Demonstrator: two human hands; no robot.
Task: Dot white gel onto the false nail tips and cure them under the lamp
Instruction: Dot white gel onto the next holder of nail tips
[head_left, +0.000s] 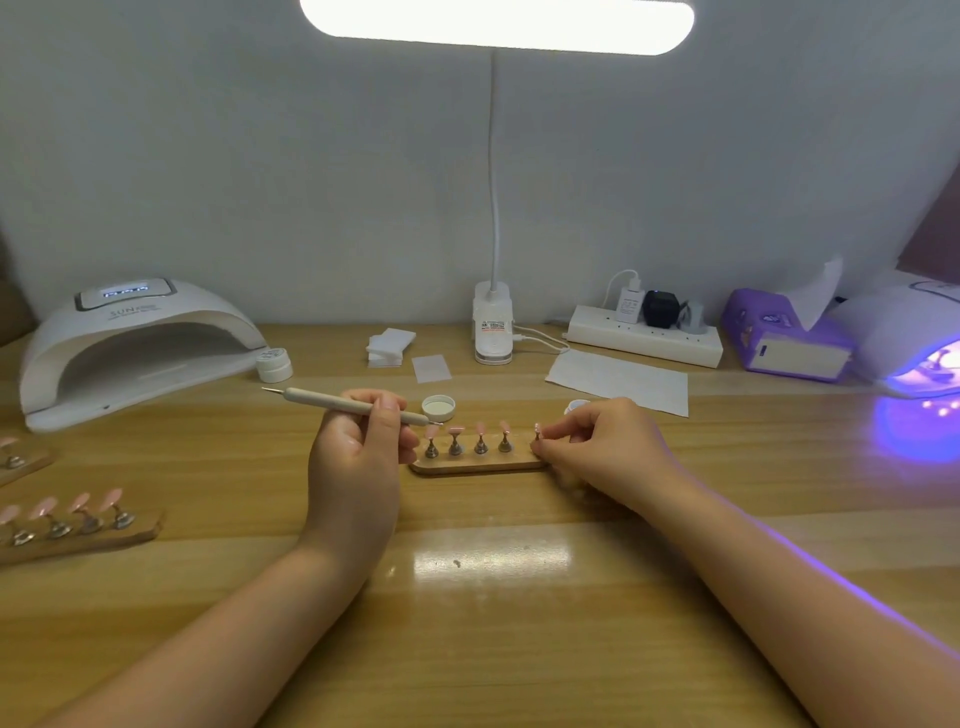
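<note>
A small wooden stand (478, 466) at the table's middle carries several pink false nail tips (456, 431) on metal pegs. My left hand (358, 447) grips a beige dotting pen (332, 399), whose near tip hovers over the leftmost nail tip. My right hand (597, 447) pinches the rightmost peg with its nail tip (537, 432). An open white gel jar (575, 406) peeks out behind my right hand, and its lid (439, 407) lies behind the stand. A white curing lamp (135, 343) stands at the back left.
Two more wooden stands (88, 540) with pink tips lie at the left edge. A second lamp (914, 343) glows purple at the right. A closed white jar (274, 364), wipe pads (389, 347), a desk light's base (492, 327), a power strip (644, 338), paper (618, 382) and a purple tissue box (784, 338) line the back.
</note>
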